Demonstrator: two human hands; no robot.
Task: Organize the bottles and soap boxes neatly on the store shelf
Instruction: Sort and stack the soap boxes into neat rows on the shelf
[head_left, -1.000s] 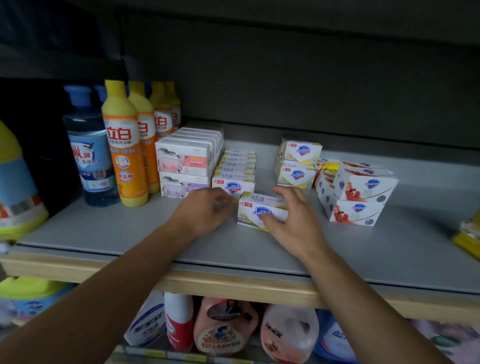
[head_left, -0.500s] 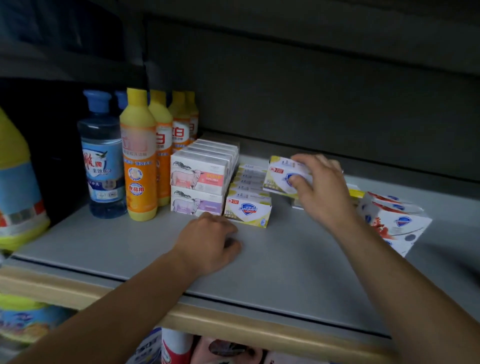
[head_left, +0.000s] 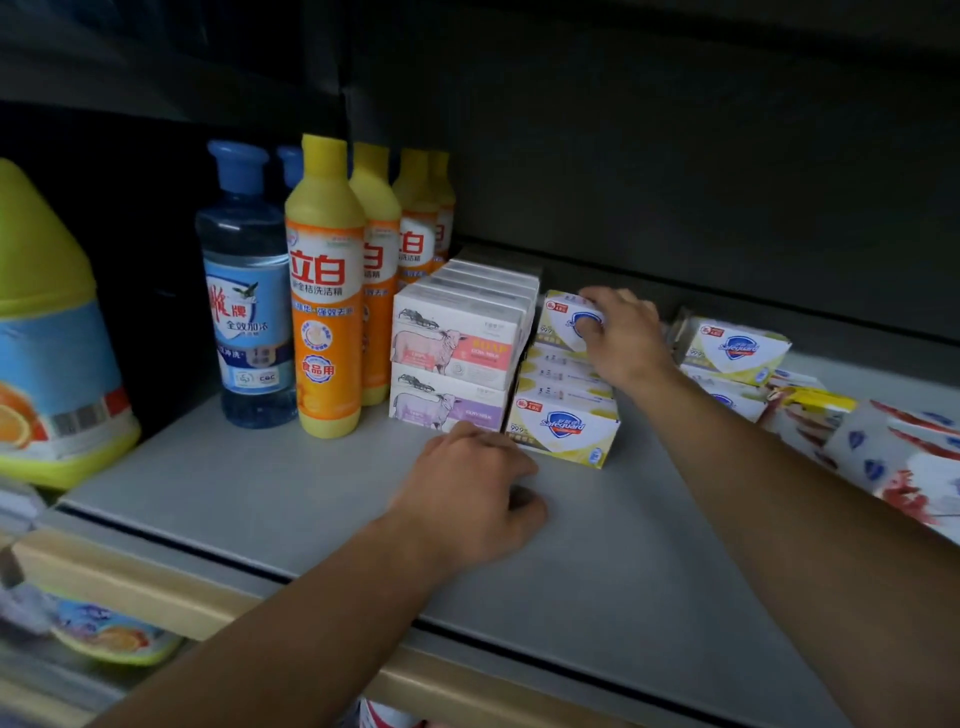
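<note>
My right hand (head_left: 623, 338) grips a yellow-and-white Safeguard soap box (head_left: 563, 319) and holds it on top of the row of Safeguard boxes (head_left: 563, 428) at mid-shelf. My left hand (head_left: 467, 499) rests on the grey shelf (head_left: 260, 493) in front of that row, fingers loosely curled and holding nothing. Left of the row stand two stacked layers of sheep-print soap boxes (head_left: 457, 348). Further left is a line of orange dish-soap bottles (head_left: 324, 291) and a blue-capped clear bottle (head_left: 247, 306).
More Safeguard boxes (head_left: 735, 348) and red-and-white multipacks (head_left: 893, 457) lie loosely at the right. A large yellow jug (head_left: 47, 353) stands at the far left. The wooden shelf edge (head_left: 130, 587) runs along the front, with bottles on the shelf below.
My right hand lifted a Safeguard box from the front of the shelf and carried it back and left onto the row. My left hand drew back slightly and stays resting on the shelf.
</note>
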